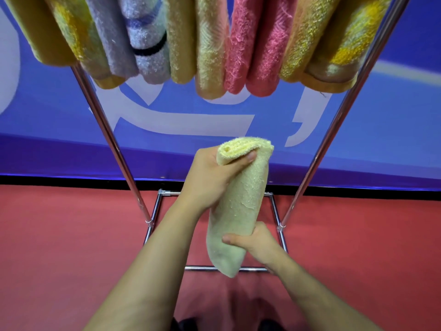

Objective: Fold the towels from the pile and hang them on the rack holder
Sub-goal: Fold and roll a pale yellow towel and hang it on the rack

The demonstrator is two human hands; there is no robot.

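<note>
Below the rack (112, 139), a folded yellow towel (238, 199) is held upright: left hand (210, 180) clamped on its top, right hand (257, 240) gripping near the bottom. Hung towels (214, 44) crowd the top bar, so most look done. This one is unhung; pile not in view.

You hold a pale yellow towel (238, 199), plain all over, its folded inner layers a brighter lemon. Above it hang the other towels: two pink towels (253, 48), a peach-and-yellow towel (210, 56) with a faint woven pattern, a white-and-lilac towel (145, 32) crossed by a black curved line, a grey-lilac towel (112, 39), and mustard towels (334, 44) blotched with bright yellow. The rack (112, 137) is shiny silver. The floor (59, 235) is red; the wall (393, 120) behind is blue with pale lilac shapes.
</note>
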